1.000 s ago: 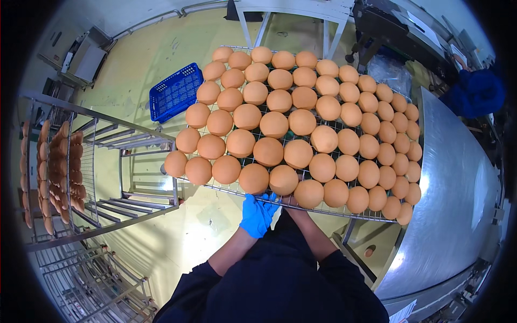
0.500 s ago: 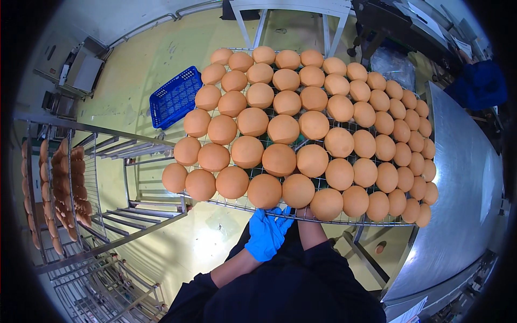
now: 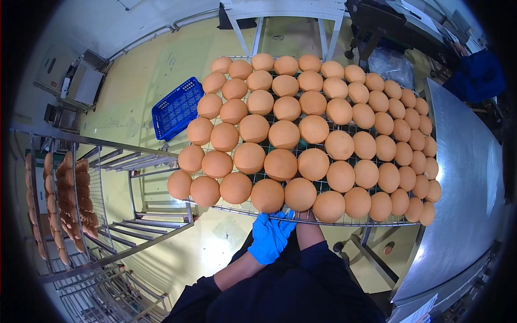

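Note:
A wire rack [image 3: 322, 218] carries rows of round brown bun-like pieces [image 3: 266, 195]. My left hand [image 3: 269, 237] wears a blue glove and grips the rack's near edge with bent fingers, just below the middle of the front row. Close to its right, my right hand [image 3: 305, 222] reaches under that same edge, fingers hidden by the rack and its load. The rack spans much of the view, beside a stainless worktop [image 3: 466, 204] on the right.
A metal trolley [image 3: 129, 231] at the left holds more loaded racks. A blue plastic basket [image 3: 175, 110] lies on the floor [image 3: 124, 91]. A white table [image 3: 283, 8] stands behind. A person in blue [image 3: 476, 75] is at the upper right. A brown round piece [image 3: 388, 248] lies on the floor.
The rack and both hands have shifted rightward and lower in the view. The trolley and basket also appear lower. My left hand keeps hold of the edge.

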The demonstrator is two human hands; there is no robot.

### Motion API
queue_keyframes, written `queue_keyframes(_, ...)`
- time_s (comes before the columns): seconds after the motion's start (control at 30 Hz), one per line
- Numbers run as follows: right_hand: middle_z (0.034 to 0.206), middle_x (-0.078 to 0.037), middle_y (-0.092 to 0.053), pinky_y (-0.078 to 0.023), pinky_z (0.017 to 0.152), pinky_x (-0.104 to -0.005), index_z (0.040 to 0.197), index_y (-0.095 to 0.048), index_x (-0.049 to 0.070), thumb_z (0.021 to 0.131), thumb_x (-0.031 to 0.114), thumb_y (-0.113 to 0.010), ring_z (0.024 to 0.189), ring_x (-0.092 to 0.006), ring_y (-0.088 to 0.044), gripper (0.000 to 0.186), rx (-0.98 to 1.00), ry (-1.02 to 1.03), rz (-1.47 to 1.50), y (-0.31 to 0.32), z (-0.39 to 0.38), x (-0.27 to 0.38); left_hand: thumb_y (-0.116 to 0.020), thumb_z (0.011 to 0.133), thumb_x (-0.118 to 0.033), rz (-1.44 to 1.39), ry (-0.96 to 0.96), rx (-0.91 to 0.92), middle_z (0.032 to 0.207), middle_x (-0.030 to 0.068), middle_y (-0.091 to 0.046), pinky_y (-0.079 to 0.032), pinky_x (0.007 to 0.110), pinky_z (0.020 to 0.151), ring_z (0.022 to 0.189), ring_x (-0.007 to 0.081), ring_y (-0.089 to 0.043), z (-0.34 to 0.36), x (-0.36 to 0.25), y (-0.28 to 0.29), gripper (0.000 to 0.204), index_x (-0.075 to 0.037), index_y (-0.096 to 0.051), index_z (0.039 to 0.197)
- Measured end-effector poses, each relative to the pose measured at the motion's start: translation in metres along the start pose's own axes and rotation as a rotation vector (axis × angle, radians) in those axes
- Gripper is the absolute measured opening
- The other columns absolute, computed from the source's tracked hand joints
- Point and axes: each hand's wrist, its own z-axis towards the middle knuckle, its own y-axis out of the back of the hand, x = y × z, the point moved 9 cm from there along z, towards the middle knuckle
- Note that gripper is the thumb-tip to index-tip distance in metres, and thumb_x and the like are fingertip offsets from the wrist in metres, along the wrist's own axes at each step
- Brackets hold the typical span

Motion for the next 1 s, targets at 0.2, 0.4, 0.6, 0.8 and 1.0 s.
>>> queue_keyframes(0.2,0.084,-0.012,-0.054,-0.045,0.067,-0.0456,0.093,-0.054,0.008,0.074,0.015,-0.058,0.070,-0.0303,-0.057,0.021,-0.001,-0.005,0.005,0.016,-0.008,-0.008,-0.044,0.092,-0.028,0.037,0.012,-0.017,0.092,0.0141,-0.054,-0.051,0.048,0.084,0.098,0.0304,-0.057,0.002,0.002,-0.001,0.029,0.000,-0.046,0.090)
queue_keyframes(0.4,0.084,-0.012,-0.053,-0.045,0.066,-0.0454,0.093,-0.054,0.008,0.074,0.014,-0.059,0.069,-0.0302,-0.057,0.021,0.173,0.007,0.012,0.074,-0.084,0.002,-0.045,0.092,-0.026,-0.008,0.104,-0.036,0.086,0.0117,-0.054,-0.050,0.052,0.084,0.096,0.0307,-0.058,0.022,-0.001,0.017,0.024,-0.002,-0.047,0.088)
queue_keyframes(0.6,0.091,-0.013,-0.054,-0.049,0.066,-0.0425,0.097,-0.049,0.007,0.076,0.015,-0.055,0.070,-0.0309,-0.061,0.024,0.797,-0.267,0.075,0.051,-0.218,-0.045,-0.046,0.089,-0.022,0.012,0.132,-0.010,0.092,0.0149,-0.056,-0.044,0.059,0.090,0.097,0.0343,-0.057,0.043,-0.011,0.024,0.019,-0.003,-0.047,0.086)
queue_keyframes(0.8,0.097,-0.019,-0.056,-0.049,0.069,-0.0481,0.102,-0.046,0.006,0.082,0.017,-0.049,0.078,-0.0385,-0.061,0.024,0.686,-1.223,-0.092,0.122,-0.370,-0.136,-0.044,0.089,-0.019,0.095,0.197,0.026,0.096,0.0127,-0.049,-0.038,0.063,0.093,0.101,0.0362,-0.053,0.084,-0.028,0.046,0.016,-0.003,-0.046,0.091)
queue_keyframes(1.0,0.075,-0.013,-0.059,-0.049,0.060,-0.0422,0.095,-0.048,0.007,0.087,0.025,-0.052,0.065,-0.0329,-0.060,0.020,-0.013,-1.695,0.232,0.164,-0.457,-0.126,-0.042,0.085,-0.007,0.269,0.340,0.197,0.123,0.0147,-0.053,-0.037,0.049,0.101,0.118,0.0309,-0.047,0.069,-0.036,0.045,0.026,-0.006,-0.053,0.109)
